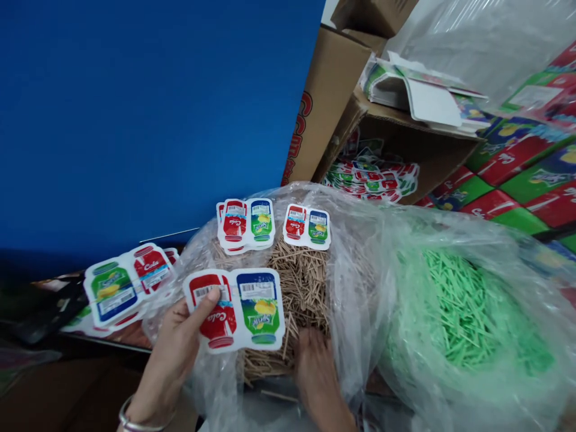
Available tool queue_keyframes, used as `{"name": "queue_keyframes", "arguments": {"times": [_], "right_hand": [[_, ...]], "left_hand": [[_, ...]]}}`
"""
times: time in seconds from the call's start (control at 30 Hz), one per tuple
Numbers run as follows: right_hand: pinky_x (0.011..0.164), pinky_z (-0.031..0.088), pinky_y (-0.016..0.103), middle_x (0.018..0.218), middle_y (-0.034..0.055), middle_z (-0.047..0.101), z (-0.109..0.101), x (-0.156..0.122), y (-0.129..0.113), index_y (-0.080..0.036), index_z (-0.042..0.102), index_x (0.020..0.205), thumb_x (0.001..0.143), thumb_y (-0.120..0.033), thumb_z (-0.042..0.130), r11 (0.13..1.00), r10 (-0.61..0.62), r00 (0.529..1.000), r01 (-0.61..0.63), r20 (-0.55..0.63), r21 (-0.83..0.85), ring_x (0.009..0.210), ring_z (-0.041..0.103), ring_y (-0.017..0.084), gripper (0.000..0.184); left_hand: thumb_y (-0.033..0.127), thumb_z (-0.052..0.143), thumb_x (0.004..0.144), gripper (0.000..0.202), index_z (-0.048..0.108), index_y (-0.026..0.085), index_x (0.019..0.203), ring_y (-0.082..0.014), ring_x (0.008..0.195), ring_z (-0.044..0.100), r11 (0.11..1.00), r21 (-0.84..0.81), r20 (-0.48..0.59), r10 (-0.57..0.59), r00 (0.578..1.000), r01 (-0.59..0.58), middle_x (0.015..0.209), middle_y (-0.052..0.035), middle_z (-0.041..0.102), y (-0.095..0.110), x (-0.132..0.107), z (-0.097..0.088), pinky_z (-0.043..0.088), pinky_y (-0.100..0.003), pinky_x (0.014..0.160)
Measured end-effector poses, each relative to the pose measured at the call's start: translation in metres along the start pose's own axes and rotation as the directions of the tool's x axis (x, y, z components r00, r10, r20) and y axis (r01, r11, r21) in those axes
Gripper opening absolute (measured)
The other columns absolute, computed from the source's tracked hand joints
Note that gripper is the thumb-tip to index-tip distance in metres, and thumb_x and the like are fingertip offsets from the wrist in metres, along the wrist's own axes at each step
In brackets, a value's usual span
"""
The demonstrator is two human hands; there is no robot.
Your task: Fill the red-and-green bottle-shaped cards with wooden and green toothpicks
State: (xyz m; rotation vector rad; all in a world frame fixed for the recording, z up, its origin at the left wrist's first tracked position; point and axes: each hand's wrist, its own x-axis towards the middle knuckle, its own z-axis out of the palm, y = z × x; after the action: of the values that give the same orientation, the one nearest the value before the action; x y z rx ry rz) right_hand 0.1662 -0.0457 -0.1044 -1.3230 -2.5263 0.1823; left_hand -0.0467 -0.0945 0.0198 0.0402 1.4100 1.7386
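Observation:
My left hand [177, 342] pinches a double card [260, 309] with a red Cola jar and a blue-green Sprite jar printed on it, thumb on the front. The card is held over a clear plastic bag [360, 288] of thin brown sticks [306, 279]. My right hand [317, 372] reaches into these sticks, its fingers curled together among them and the fingertips hidden. On the far side of the bag lie a small stack of the same cards [247, 225] and another card [306, 227].
More cards [128, 285] lie to the left, beside a black object [49, 309]. At right is a bag of green sticks [463, 312]. Behind stand an open cardboard box [436, 153] with cards [373, 180] inside, a blue panel [148, 114] and printed red-green boxes [508, 174].

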Motion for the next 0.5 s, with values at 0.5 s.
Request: {"name": "queue_keyframes", "arguments": {"times": [0.5], "right_hand": [[0.053,0.051,0.028,0.066,0.0046,0.069,-0.039,0.033,-0.001,-0.02,0.06,0.086,0.088,-0.035,0.042,0.694,0.099,0.984,-0.176,0.149,0.698,0.06,0.067,0.021,0.023]], "left_hand": [[0.027,0.075,0.069,0.025,0.075,0.017,0.092,-0.0232,0.068,0.071,0.953,0.038,0.557,-0.27,0.785,0.3,0.07,-0.006,0.075,-0.024,0.004,0.03,0.055,-0.031,0.066]]}}
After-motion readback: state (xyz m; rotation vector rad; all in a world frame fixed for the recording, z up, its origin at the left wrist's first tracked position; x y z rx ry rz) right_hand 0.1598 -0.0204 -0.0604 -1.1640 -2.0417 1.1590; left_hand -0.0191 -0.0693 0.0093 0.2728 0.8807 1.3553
